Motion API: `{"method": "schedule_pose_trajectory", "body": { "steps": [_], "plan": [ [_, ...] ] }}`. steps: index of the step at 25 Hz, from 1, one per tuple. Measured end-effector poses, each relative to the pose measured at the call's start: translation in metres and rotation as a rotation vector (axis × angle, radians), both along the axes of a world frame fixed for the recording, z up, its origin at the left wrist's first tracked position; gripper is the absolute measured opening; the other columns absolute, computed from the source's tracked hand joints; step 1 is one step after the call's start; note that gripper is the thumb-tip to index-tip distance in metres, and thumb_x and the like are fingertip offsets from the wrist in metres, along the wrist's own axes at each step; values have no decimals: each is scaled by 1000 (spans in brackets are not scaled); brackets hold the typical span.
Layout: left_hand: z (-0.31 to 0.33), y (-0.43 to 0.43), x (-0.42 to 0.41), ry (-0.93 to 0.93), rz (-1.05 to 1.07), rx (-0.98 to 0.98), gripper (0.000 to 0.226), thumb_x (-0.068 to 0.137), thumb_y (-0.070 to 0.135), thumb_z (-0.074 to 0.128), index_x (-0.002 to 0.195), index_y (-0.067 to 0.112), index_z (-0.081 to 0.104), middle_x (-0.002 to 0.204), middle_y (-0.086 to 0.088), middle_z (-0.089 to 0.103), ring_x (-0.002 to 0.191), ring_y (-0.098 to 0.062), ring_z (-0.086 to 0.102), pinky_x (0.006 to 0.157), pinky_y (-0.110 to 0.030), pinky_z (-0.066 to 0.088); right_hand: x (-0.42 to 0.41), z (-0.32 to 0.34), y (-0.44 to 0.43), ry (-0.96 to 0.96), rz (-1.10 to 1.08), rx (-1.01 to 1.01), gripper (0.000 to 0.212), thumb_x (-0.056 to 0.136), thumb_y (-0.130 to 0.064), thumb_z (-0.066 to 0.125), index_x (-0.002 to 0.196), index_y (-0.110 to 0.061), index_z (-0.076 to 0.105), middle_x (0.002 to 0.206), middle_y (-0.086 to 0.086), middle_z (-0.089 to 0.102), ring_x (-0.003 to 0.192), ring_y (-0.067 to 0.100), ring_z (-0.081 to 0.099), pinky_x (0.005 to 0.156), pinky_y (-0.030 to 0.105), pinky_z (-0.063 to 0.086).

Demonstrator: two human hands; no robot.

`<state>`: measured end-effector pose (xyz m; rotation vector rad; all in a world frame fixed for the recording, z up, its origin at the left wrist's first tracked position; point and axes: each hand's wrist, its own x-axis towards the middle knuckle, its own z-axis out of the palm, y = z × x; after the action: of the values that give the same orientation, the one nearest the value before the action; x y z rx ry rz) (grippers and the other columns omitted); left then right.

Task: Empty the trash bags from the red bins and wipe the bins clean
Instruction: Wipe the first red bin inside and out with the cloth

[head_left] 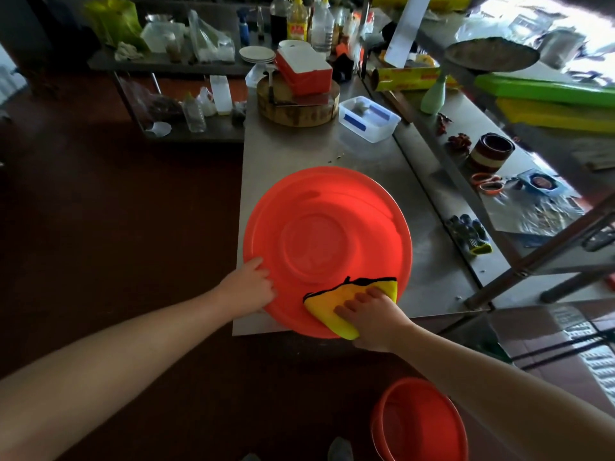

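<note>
A large round red lid (327,227) lies flat on the near end of a steel table (286,151), overhanging the front edge. My left hand (251,287) rests on the lid's near-left rim, fingers curled over it. My right hand (369,314) presses a folded yellow cloth (327,307) with a black hem flat against the lid's near-right part. A red bin (419,424) stands open on the dark floor at the lower right, partly behind my right forearm; I see no bag in it.
Farther along the table sit a clear plastic tub (369,118), a round wooden chopping block (299,104) and a red-and-white box (304,69). A lower shelf on the right holds dark gloves (469,232), orange scissors (487,183) and a brown cup (491,154). Bottles crowd the back.
</note>
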<state>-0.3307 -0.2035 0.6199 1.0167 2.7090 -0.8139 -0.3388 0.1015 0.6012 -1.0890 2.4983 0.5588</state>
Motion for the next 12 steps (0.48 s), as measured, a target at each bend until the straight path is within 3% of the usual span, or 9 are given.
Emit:
{"method": "schedule_pose_trajectory", "body": {
  "steps": [3, 6, 9, 12],
  "plan": [
    [-9, 25, 6, -57, 80, 21, 40, 93, 49, 59, 119, 19, 66, 117, -5, 68, 116, -29, 59, 115, -57, 24, 0, -6, -3, -17, -19, -44, 76, 82, -55, 62, 150, -31, 36, 137, -2, 57, 124, 28, 52, 109, 47, 33],
    [-32, 57, 23, -103, 60, 148, 67, 92, 72, 41, 127, 17, 59, 119, -8, 67, 112, -30, 61, 106, -49, 33, -3, -11, 5, -75, -72, -62, 82, 82, -67, 55, 153, -33, 32, 146, -2, 51, 133, 27, 47, 114, 48, 28],
    [-47, 67, 27, -58, 4, 210, 68, 93, 71, 40, 132, 19, 56, 119, -11, 67, 109, -32, 63, 102, -47, 37, -12, -17, 5, -181, -213, -17, 96, 75, -91, 19, 153, -36, 31, 153, -1, 44, 140, 26, 39, 114, 49, 23],
    [-54, 70, 32, 5, -46, 189, 63, 89, 69, 51, 126, 20, 62, 112, -10, 71, 101, -31, 67, 102, -47, 42, -20, -38, -11, -218, -324, 13, 88, 83, -85, 1, 153, -38, 29, 158, -1, 36, 143, 28, 34, 113, 51, 22]
  ]
}}
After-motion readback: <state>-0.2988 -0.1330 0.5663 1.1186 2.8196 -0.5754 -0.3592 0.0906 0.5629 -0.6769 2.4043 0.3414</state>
